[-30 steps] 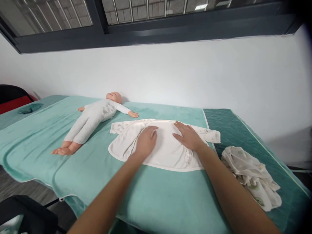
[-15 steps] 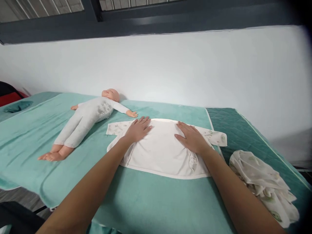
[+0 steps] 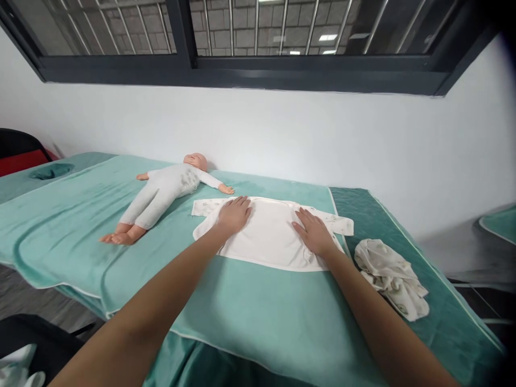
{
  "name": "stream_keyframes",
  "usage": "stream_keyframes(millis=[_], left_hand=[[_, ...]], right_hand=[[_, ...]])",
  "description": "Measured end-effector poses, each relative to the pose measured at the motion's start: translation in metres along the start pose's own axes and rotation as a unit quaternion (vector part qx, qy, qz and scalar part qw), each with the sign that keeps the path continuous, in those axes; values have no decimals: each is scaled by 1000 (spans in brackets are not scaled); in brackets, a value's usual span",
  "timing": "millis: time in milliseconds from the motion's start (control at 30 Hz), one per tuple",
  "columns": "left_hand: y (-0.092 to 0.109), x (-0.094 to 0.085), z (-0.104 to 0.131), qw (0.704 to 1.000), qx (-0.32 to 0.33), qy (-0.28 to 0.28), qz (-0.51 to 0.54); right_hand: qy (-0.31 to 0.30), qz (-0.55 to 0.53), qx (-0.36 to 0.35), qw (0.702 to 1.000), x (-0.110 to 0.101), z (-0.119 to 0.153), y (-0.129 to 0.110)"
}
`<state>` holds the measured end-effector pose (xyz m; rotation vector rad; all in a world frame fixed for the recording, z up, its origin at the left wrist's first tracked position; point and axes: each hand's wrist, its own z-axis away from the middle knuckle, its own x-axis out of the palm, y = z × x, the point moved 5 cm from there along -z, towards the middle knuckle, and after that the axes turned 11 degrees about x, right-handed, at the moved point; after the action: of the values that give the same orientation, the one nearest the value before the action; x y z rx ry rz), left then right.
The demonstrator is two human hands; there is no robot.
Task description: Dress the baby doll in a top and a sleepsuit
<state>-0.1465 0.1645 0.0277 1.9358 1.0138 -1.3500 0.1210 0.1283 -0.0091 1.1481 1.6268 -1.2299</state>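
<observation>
A small white baby garment [image 3: 270, 234] is spread out on the green cover [image 3: 258, 312], its patterned sleeves stretched to both sides. My left hand [image 3: 235, 214] lies flat on its upper left part, fingers extended. On the upper right part rests my right hand [image 3: 314, 231], palm down with the fingers spread. Neither hand grips the cloth. A baby doll [image 3: 165, 188] in a white suit lies on its back at the left, one arm reaching toward the garment. To the right sits a crumpled white patterned cloth [image 3: 391, 277].
Behind the bed a white wall [image 3: 290, 140] rises to a dark window frame [image 3: 314, 72] with bars. A red and black object [image 3: 22, 153] stands at the far left. Near the bottom left is a black item [image 3: 36, 333] with pale things on it.
The view has tilted up and drawn back, showing more of the window. My hands remain flat on the garment in nearly the same places.
</observation>
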Motion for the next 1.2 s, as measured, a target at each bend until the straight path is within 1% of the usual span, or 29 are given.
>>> stream_keyframes(millis=[100,200,267,367,433,500,567,600,667,733,833,933,1000,1067,1100,1133,1200], left_hand=[[4,-2,29,999,-13,-19,27],[3,-7,67,996,-31,-45,66],[5,-14,94,995,-18,-61,81],[11,-28,129,993,21,-84,85],[13,-37,148,991,42,-95,82],[13,-45,160,989,62,-104,90],[7,-54,167,986,73,-105,108],[0,-58,169,986,70,-100,115],[-22,-70,170,989,52,-73,117],[-54,-86,170,994,21,-31,106],[-119,-112,174,994,-54,49,82],[-190,-133,180,977,-159,126,62],[-236,-136,183,952,-253,145,90],[-274,-128,187,911,-353,136,167],[-289,-121,187,885,-389,127,222],[-300,-114,186,858,-408,117,289],[-312,-100,180,800,-405,92,432]], right_hand=[[-18,13,12,1000,-6,37,-1],[-27,30,17,999,-13,76,-1],[-26,39,15,999,-17,99,0],[-16,48,7,999,-19,126,-1],[-7,54,-1,998,-19,139,-6],[3,62,-20,998,-20,145,-19],[6,65,-50,997,-23,142,-41],[3,63,-67,996,-25,136,-56],[-9,51,-97,994,-29,116,-89],[-23,34,-121,992,-30,86,-125],[-57,-6,-144,988,-18,26,-180],[-105,-79,-119,984,10,-49,-229],[-117,-132,-92,980,33,-102,-260],[-115,-180,-41,976,54,-154,-287],[-117,-212,3,970,65,-179,-298],[-118,-224,21,967,74,-201,-310],[-125,-240,43,962,90,-241,-332]])
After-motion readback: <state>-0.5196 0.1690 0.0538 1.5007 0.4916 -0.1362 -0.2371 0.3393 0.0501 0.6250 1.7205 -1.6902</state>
